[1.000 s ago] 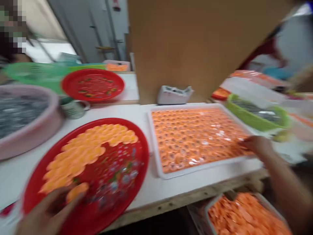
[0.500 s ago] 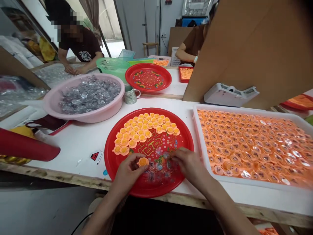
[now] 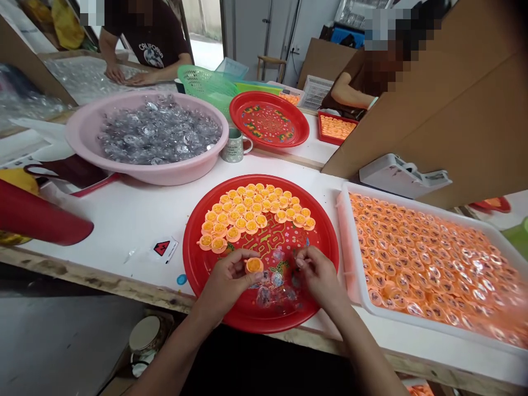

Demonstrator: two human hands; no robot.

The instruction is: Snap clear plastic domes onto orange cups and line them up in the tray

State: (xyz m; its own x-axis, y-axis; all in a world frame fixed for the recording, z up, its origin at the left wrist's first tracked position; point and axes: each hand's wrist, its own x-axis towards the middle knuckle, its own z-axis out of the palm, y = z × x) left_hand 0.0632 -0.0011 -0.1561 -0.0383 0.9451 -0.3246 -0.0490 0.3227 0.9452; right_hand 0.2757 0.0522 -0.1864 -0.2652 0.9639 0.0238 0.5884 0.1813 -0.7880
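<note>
My left hand pinches an orange piece | right hand narrowed; blurred, can't tell if holding | both over red tray, near clear pieces

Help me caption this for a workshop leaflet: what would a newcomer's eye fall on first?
Probably the round red tray in the middle, with light-orange discs massed along its far side and the left hand holding another orange disc. Next, the white rectangular tray at right, full of glossy orange pieces, and the pink basin at left, heaped with clear plastic pieces.
</note>
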